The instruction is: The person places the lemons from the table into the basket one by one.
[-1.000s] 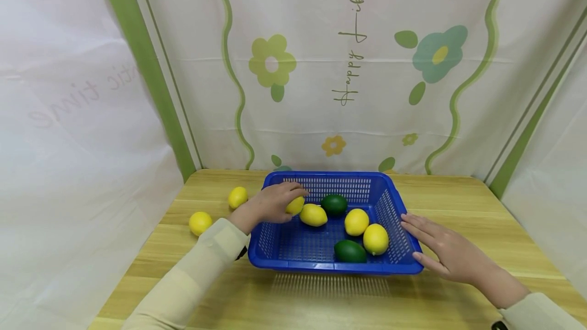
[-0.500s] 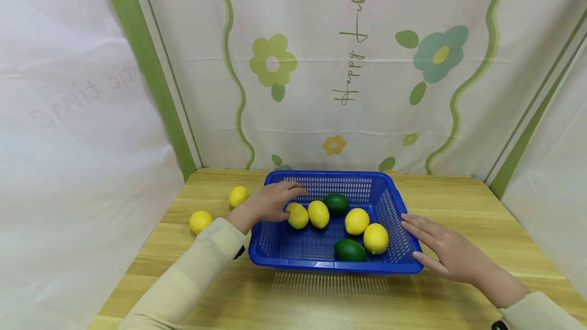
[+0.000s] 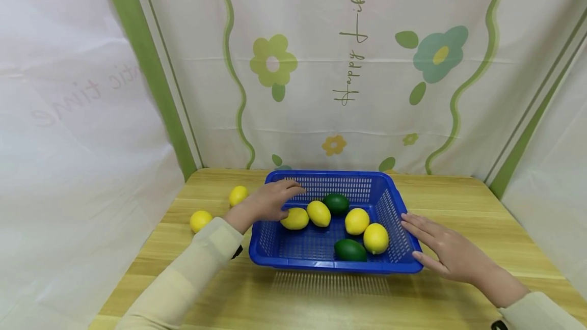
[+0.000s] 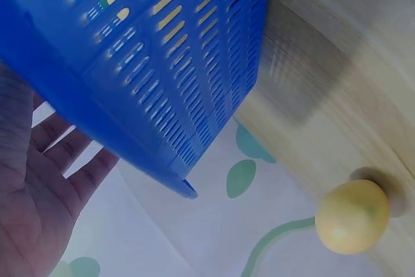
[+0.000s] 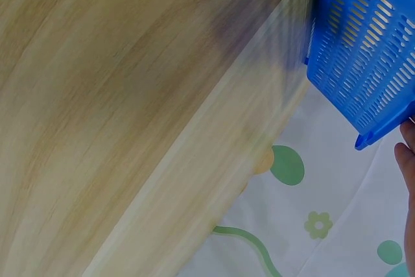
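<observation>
A blue plastic basket (image 3: 316,267) stands on the table, with several yellow lemons and two dark green fruits inside. My left hand (image 3: 266,202) hangs over the basket's left rim with its fingers spread and nothing gripped. Just below its thumb lies a lemon (image 3: 295,219), beside a second lemon (image 3: 319,214). My right hand (image 3: 447,248) rests straight fingers on the right rim. Near that side are two more lemons, a rear one (image 3: 356,221) and a front one (image 3: 376,239). One green fruit (image 3: 337,203) lies at the back, the other green fruit (image 3: 350,251) at the front.
Left of the basket, two lemons lie on the wooden table (image 3: 477,208): a nearer lemon (image 3: 201,221) and a farther lemon (image 3: 238,196). A patterned white curtain (image 3: 312,111) hangs behind the table's back edge.
My left hand has let go of a lemon inside the basket and drawn slightly left. That lemon and its neighbour have rolled and turned. The right hand has stayed still.
</observation>
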`<state>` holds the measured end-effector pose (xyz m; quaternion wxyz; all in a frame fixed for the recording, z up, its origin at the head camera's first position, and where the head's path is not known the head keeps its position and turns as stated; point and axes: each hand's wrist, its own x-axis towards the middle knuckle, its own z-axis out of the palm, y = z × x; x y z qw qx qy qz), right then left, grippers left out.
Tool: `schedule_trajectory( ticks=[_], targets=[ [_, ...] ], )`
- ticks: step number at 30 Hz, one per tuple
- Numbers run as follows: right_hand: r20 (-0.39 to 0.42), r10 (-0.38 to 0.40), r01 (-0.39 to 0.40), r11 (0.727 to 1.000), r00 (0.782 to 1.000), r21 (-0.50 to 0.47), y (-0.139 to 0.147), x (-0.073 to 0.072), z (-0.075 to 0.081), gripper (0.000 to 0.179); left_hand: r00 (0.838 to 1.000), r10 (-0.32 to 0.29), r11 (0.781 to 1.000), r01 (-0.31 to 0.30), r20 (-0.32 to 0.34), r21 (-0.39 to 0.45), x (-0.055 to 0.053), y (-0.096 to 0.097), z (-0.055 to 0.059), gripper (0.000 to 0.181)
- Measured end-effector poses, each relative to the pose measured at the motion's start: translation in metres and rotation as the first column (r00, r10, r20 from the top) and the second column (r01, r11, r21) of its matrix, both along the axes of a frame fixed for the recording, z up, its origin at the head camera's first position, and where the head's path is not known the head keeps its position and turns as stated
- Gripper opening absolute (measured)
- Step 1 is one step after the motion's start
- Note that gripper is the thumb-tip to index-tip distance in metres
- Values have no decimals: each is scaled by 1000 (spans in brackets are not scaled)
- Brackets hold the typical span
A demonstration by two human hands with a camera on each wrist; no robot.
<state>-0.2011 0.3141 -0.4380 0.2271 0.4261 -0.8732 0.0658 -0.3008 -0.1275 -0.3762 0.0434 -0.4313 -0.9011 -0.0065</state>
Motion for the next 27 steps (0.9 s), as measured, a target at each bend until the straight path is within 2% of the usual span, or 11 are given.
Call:
schedule_trajectory(
  ticks=[7,15,27],
  targets=[
    [-2,4,-4,1000,1000,0,0,0,0,56,1000,-10,1000,10,-16,25,2,-6,6,59],
    [1,3,-3,1000,1000,-4,-1,1,0,56,997,-54,989,60,-49,133,7,-22,17,60],
    [9,7,-7,1000,1000,-5,-1,1,1,56,995,5,984,12,-96,178,14,-56,27,60]
  ],
)
